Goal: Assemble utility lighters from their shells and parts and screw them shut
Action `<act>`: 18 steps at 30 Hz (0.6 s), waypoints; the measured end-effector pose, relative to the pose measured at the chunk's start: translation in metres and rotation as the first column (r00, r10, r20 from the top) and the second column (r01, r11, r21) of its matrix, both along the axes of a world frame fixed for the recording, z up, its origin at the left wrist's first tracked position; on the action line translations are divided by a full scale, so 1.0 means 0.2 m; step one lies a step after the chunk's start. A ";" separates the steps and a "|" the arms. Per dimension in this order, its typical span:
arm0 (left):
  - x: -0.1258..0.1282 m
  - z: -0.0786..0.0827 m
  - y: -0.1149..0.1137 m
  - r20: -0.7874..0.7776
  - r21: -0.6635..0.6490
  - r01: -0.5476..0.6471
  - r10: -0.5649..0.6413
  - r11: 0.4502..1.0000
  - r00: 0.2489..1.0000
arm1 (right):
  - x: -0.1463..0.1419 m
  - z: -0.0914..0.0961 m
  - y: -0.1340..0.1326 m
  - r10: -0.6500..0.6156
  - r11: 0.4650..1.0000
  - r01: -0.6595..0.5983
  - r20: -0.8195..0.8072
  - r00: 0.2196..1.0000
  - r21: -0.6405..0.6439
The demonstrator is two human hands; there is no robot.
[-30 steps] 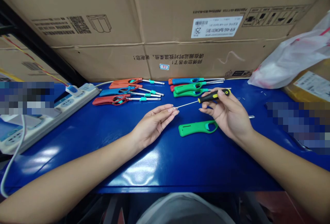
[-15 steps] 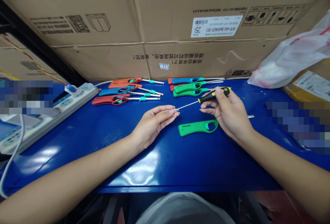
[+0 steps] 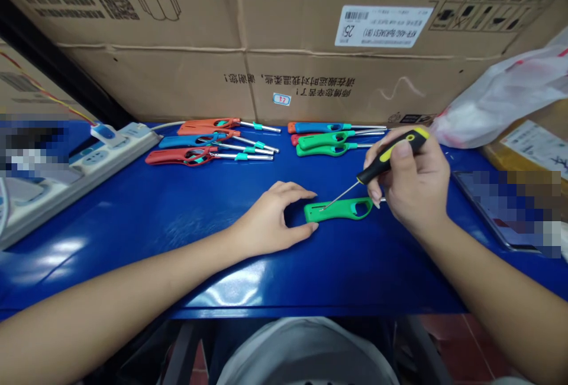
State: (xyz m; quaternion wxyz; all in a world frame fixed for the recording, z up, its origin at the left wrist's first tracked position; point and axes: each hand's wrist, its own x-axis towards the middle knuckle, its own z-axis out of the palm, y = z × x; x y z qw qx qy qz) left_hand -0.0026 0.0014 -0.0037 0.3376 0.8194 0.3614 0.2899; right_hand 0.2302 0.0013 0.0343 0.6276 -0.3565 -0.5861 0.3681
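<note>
A green long-necked lighter (image 3: 338,210) lies flat on the blue table in front of me, its metal neck pointing right and mostly hidden behind my right hand. My right hand (image 3: 415,181) is closed around the black and yellow handle of a screwdriver (image 3: 390,155). The screwdriver slants down to the left, and its tip is at the slot in the lighter's handle; whether it touches, I cannot tell. At the lighter's left end is my left hand (image 3: 277,219), with thumb and fingers spread apart on either side of that end and nothing between them.
Several orange, blue and red lighters (image 3: 208,156) lie at the back left, more lighters (image 3: 326,149) at the back centre. A power strip (image 3: 95,157) runs along the left. A cardboard box (image 3: 177,86) walls the back. On the right are a plastic bag (image 3: 497,98) and a dark flat device (image 3: 497,213).
My left hand has let go of the screwdriver's tip end, opened and come down beside the green lighter. My right hand has tilted the screwdriver, bringing its tip down to the lighter's handle.
</note>
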 end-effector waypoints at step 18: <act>0.02 -0.01 -0.01 -0.067 0.037 0.111 -0.109 0.993 0.992 | -0.05 0.00 -0.04 0.047 0.997 -0.042 0.077 0.996 -0.065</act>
